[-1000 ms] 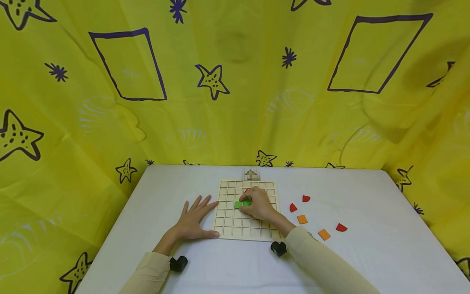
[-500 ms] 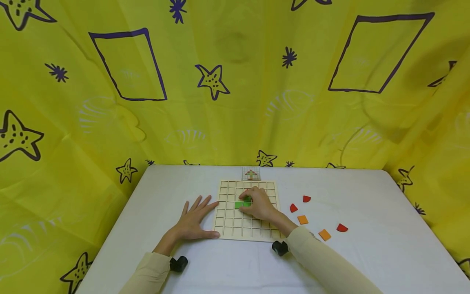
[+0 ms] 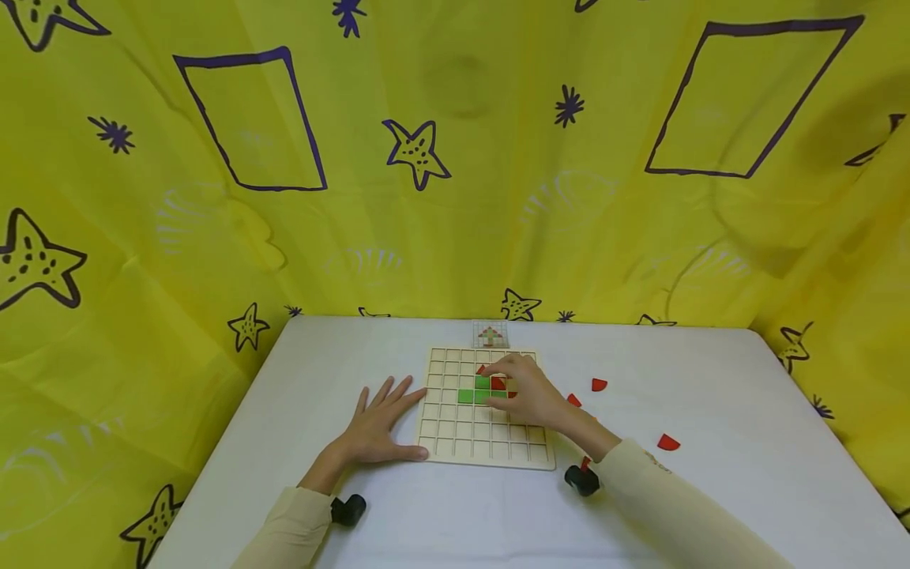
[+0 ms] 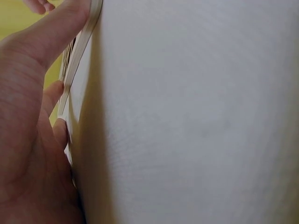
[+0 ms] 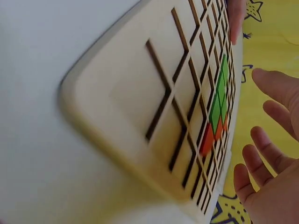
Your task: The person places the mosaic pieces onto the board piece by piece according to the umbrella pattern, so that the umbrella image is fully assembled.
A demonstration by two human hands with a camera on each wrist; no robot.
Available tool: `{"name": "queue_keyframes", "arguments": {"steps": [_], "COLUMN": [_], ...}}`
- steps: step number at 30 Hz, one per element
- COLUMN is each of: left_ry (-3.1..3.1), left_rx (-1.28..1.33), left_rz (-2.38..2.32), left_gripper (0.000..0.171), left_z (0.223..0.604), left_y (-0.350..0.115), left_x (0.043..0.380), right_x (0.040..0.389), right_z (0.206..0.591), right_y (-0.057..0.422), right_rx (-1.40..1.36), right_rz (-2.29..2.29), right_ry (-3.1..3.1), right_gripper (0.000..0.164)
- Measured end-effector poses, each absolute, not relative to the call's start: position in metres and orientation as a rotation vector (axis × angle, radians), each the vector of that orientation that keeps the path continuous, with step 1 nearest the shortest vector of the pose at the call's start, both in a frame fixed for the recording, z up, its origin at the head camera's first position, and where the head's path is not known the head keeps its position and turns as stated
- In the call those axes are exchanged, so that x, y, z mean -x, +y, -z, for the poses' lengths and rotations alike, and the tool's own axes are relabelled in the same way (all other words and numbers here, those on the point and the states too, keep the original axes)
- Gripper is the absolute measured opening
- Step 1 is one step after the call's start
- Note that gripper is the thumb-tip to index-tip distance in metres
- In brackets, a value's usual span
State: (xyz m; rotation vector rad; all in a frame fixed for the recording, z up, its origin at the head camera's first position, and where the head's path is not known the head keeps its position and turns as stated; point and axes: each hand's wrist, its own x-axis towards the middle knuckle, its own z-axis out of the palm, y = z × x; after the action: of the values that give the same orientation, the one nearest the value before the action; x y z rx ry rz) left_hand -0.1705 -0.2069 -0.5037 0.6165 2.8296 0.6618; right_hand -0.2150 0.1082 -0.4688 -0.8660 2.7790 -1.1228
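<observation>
A pale wooden grid board lies on the white table. Green square tiles and red tiles fill several cells near its middle, and the right wrist view shows the same green tiles lying in the grid. My left hand is spread on the table, thumb and forefinger touching the board's left edge. Over the tiles is my right hand, thumb and fingers apart. In the right wrist view that hand holds nothing and hides no tile. From the head, it covers part of the board's right side.
A small pattern card stands behind the board. Loose red quarter-round pieces, one at the far right and another farther back, lie right of the board. A yellow curtain hangs behind the table.
My right hand has let go of the green tile and drawn back to the right, its fingers parting. More red and green shows beneath; the orange squares are now behind the arm. The left hand stays put.
</observation>
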Motion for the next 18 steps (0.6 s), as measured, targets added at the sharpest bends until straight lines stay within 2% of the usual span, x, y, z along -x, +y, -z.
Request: {"name": "queue_keyframes", "arguments": {"steps": [18], "left_ry": [2.823], "left_rx": [-0.606], "left_rz": [-0.666], "left_gripper": [0.102], "left_z": [0.503], "left_y": [-0.208], "left_x": [0.171], "right_x": [0.209], "right_z": [0.457], "right_y": [0.205], "right_rx": [0.792], "right_rz": [1.039], "right_ry": [2.856], "right_gripper": [0.043]}}
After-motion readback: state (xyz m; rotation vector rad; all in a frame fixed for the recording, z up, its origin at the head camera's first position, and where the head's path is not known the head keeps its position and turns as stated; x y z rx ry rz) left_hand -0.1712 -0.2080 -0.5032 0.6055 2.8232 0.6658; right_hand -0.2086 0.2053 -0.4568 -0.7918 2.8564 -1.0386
